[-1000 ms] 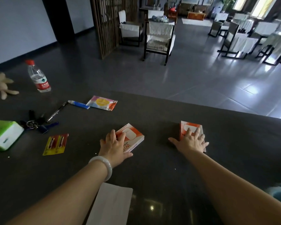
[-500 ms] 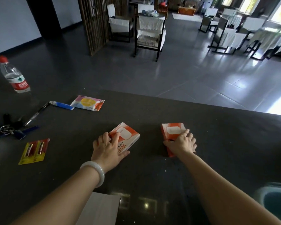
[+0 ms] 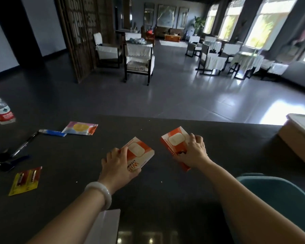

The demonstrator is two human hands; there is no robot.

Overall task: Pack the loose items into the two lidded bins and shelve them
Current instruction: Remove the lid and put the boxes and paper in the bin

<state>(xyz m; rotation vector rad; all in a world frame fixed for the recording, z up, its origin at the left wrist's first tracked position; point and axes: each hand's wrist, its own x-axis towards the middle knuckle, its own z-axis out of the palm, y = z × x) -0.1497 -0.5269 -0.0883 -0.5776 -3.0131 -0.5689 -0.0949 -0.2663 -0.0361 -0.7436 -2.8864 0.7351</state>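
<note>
Simultaneously, left hand (image 3: 117, 166) grasping orange carton (image 3: 141, 153), right hand (image 3: 195, 154) clutching twin carton (image 3: 173, 140) — flat cardboard.

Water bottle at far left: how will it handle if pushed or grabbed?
The water bottle stands upright, tall and narrow, so a push near its top would likely tip it; lying down, its round body would probably roll. The clear plastic looks thin and may dent under a firm squeeze. Fill level isn't readable, so weight is uncertain.
</note>
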